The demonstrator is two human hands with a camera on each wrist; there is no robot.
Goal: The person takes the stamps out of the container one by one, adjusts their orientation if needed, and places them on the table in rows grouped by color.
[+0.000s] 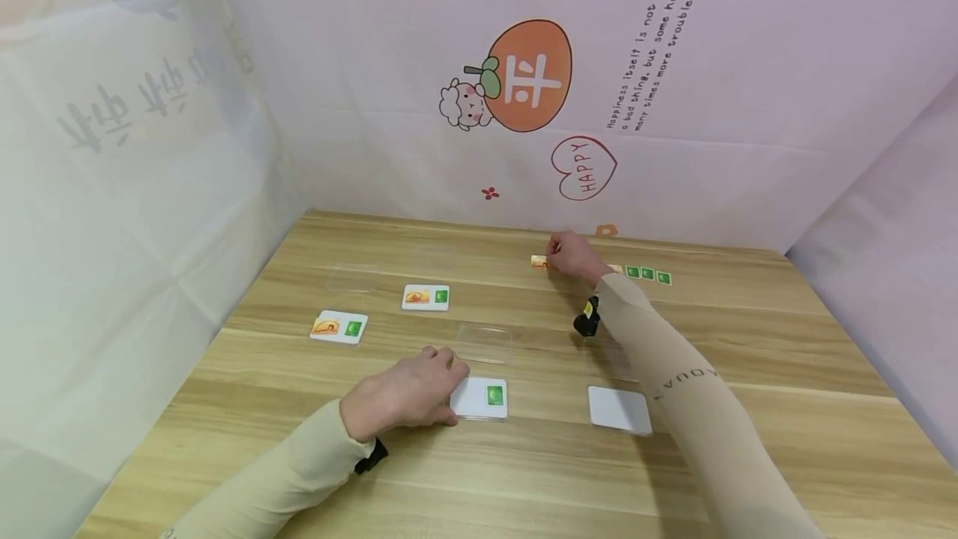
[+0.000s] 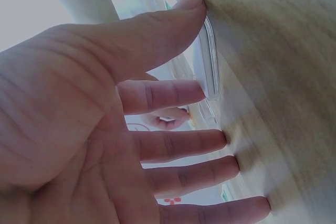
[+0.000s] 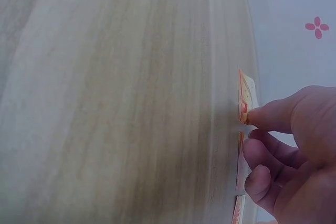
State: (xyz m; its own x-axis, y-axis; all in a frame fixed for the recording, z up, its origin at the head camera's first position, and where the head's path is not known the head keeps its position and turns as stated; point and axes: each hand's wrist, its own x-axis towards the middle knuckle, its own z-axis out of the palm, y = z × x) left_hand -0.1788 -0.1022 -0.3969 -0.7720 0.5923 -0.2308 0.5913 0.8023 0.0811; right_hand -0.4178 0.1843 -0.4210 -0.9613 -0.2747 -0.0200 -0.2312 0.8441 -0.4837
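My left hand [image 1: 407,389] holds a white card in a clear case [image 1: 470,400] flat on the table, its thumb and index finger at opposite edges of the left end. A small green picture [image 1: 495,395] sits at that card's right. In the left wrist view the other fingers of the left hand [image 2: 152,114] are spread, tips near the wood. At the far edge of the table, my right hand [image 1: 576,258] pinches one end of a small orange-and-yellow picture card [image 3: 245,98]. More orange pieces [image 3: 240,161] lie in line beside its fingers, partly hidden.
Several small green cards [image 1: 648,274] lie right of the right hand. Two finished-looking white cards, one nearer [image 1: 339,327] and one farther [image 1: 426,298], carry orange and green pictures. A plain white card [image 1: 619,409] lies front right. Clear covers [image 1: 485,343] lie about; a printed cloth [image 1: 374,148] stands behind.
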